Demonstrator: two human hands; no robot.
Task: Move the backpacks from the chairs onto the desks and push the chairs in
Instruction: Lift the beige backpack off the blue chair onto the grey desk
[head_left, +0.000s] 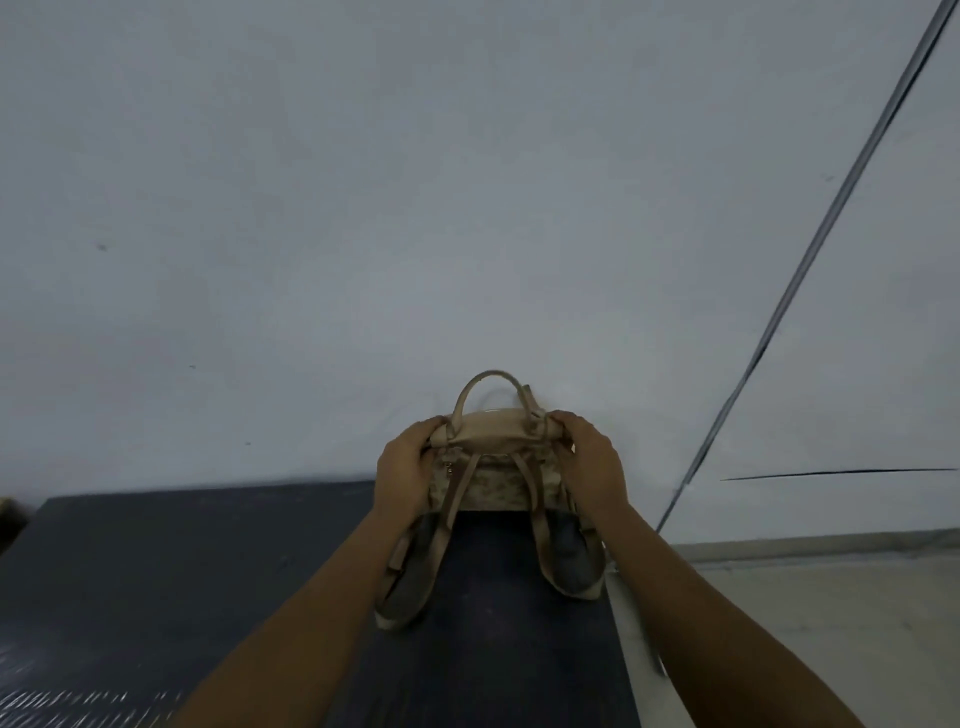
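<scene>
One backpack (496, 462), standing upright on one dark counter (156, 571), lower centre of frame. Two hands: left hand (408, 467) and right hand (589, 460) curled, clasping its upper corners.

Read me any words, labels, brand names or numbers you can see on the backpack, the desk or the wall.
None: there is no readable text anywhere.
Backpack: patterned fabric, no legible word or logo; a small metal piece near the left hand is too tiny to read.
Desk: plain dark surface.
Wall: bare.
</scene>
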